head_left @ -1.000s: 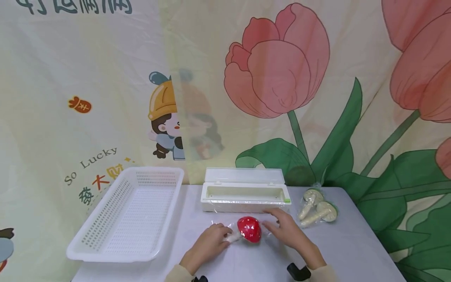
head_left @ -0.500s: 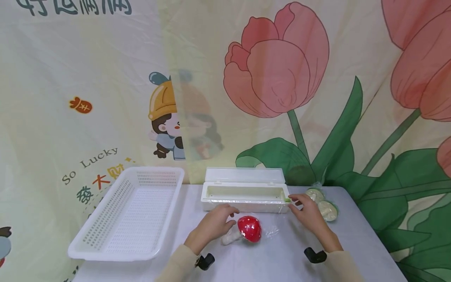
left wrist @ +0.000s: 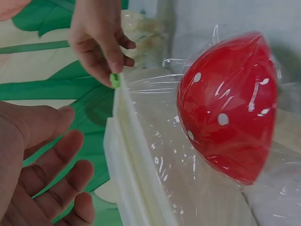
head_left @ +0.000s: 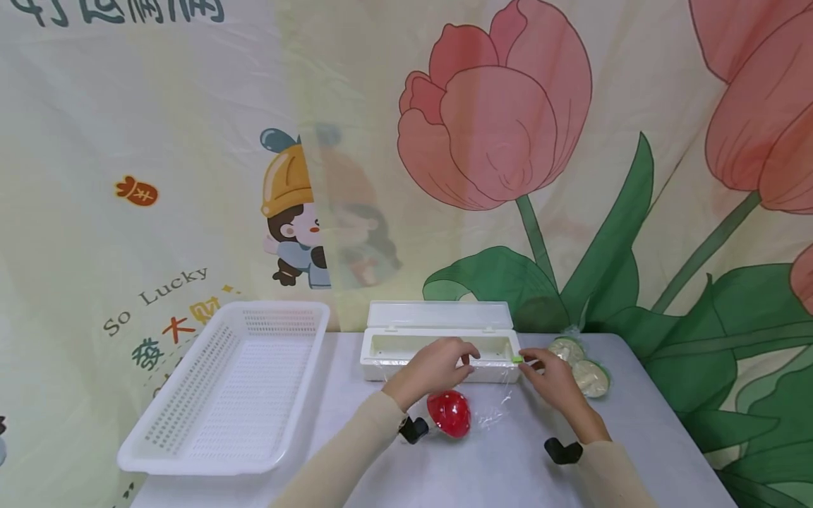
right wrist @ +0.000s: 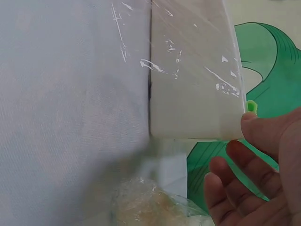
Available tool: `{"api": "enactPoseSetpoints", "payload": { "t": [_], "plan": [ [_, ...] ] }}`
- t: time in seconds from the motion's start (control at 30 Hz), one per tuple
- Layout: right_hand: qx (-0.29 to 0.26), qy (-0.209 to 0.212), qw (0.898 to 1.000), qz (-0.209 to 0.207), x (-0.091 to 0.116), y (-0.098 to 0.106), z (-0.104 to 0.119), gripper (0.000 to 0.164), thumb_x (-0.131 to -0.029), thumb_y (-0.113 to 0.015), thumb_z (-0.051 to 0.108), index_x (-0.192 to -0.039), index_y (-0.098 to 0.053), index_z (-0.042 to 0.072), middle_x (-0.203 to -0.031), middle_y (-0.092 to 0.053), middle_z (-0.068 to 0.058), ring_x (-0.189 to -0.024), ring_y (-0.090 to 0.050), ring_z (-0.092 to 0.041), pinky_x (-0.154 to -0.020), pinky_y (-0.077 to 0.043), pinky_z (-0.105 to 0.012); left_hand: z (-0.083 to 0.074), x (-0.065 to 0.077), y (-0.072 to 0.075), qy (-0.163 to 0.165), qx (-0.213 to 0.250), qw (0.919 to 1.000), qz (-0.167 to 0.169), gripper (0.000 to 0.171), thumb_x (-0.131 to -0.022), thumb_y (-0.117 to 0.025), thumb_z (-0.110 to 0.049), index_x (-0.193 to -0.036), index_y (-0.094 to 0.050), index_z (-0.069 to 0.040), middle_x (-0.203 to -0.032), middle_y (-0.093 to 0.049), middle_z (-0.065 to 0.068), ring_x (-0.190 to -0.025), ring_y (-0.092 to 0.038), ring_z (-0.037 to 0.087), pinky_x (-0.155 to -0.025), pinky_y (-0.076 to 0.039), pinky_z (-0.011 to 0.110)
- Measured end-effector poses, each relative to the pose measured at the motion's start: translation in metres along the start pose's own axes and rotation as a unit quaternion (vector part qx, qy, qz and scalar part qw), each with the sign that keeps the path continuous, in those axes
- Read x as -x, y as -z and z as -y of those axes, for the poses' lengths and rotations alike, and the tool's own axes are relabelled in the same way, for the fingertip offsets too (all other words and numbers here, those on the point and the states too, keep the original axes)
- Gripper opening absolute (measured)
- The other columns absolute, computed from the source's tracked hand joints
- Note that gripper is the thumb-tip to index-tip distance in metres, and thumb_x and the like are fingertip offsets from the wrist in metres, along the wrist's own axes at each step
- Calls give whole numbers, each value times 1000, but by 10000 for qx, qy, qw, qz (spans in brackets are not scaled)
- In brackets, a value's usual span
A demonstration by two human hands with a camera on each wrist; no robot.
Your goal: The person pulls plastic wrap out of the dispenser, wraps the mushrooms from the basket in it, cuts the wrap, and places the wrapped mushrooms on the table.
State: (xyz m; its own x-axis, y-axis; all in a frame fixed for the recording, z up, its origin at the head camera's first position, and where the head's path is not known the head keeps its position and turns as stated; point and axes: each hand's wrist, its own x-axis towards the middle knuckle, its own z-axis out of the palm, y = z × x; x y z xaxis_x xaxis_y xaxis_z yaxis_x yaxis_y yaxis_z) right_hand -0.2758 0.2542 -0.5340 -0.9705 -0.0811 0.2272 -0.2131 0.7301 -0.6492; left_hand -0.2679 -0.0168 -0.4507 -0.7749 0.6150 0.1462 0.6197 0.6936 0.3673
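A white cling film dispenser (head_left: 438, 372) stands with its lid raised, a green slide cutter (right wrist: 252, 106) at its right end. My right hand (head_left: 555, 377) grips that end corner, thumb tip beside the cutter and index finger against the box's end. My left hand (head_left: 438, 367) hovers over the dispenser's front, fingers loosely bent and holding nothing; in the left wrist view its fingers (left wrist: 70, 174) are spread apart. In front lies a red toy mushroom (left wrist: 228, 108) with white dots, covered by clear film (left wrist: 160, 136) that runs back to the dispenser.
A white perforated basket (head_left: 209, 462) stands on the left of the white-clothed table (head_left: 495, 473). Two pale film-wrapped mushroom shapes (head_left: 591, 381) lie at the right, beside my right hand. A printed cloth with tulips (head_left: 502, 134) hangs behind.
My left hand has let go of the mushroom's stem end and moved up and right over the dispenser. My right hand has left the film beside the cap and reached the dispenser's right end.
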Motion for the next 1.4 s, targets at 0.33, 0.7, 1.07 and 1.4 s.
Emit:
{"api": "enactPoseSetpoints", "payload": {
  "t": [0.33, 0.7, 1.07, 1.4],
  "plan": [
    [-286, -115, 9990, -336, -2, -5, -7, 26, -96, -71, 7, -122, -73, 1, -112, -74, -20, -102, -71, -38, -81, -61, -44, -13, -68, -32, -21, -183, 9995, 255, 22, -95, -74, -22, -116, -76, -16, -94, -74, -6, -80, -61, 5, -70, -50, 17],
    [-280, -160, 9991, -258, -3, -6, -6, 26, -97, -70, 6, -123, -73, 3, -114, -74, -20, -103, -70, -36, -86, -60, -47, -12, -85, -53, 123, -251, 9996, 11, 19, -95, -73, -23, -111, -78, -15, -87, -71, -6, -74, -58, 4, -63, -46, 18],
    [-276, 52, 9994, -210, -2, 0, -4, 26, -96, -69, 4, -121, -73, 1, -113, -74, -21, -102, -72, -38, -84, -60, -48, -16, -93, -65, 261, -313, 9991, -127, 15, -93, -74, -26, -104, -79, -17, -92, -75, -7, -83, -65, 6, -68, -50, 20],
    [-219, -375, 9991, 13, -1, 1, 2, 32, -94, -76, 15, -123, -72, 2, -115, -73, -20, -98, -71, -34, -78, -61, -42, -13, -90, -65, 207, -626, 9978, -124, 12, -93, -74, -26, -102, -78, -20, -90, -73, -8, -83, -65, 7, -65, -50, 22]
  ]
}}
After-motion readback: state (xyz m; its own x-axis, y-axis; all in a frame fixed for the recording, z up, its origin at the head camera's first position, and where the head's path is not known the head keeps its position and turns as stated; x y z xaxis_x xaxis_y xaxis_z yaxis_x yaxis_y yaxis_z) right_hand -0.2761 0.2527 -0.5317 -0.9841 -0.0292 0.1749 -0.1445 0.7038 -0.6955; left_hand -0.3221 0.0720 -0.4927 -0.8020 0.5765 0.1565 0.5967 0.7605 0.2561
